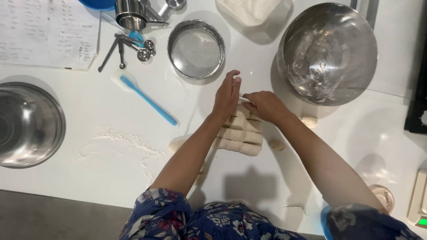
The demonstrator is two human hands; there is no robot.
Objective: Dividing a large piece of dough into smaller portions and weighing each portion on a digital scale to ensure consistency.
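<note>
Work surface inspected from the head view, with the dough slab (pixel 238 135) taken as reference. The slab lies flat on the white counter (pixel 111 111), just in front of the person, and shows cross cuts that divide its near part into strips; three strips are plainly separated, while its far end is covered by the hands, so the count there cannot be confirmed. Judged from this, portioning appears partly done, with the far end in hand and the shaping of the pieces apparently outstanding. Two small dough balls (pixel 309 121) lie just right of the slab, and loose flour (pixel 120 144) is scattered to its left. The left hand (pixel 227 95) rests on the slab's far left edge, fingers straight and held together, palm turned inward, forearm running back towards the body. The right hand (pixel 266 106) comes in from the right, fingers curled and closed on a thin white scraper (pixel 244 99) pressed at the slab's far end; only a sliver of it shows. Beyond the slab stand a round sieve (pixel 196 49) and, to the far right, a large steel bowl (pixel 328 52). A blue spatula (pixel 149 100) lies to the left, measuring spoons (pixel 133 46) beyond it, and a second steel bowl (pixel 29 124) well to the left.
</note>
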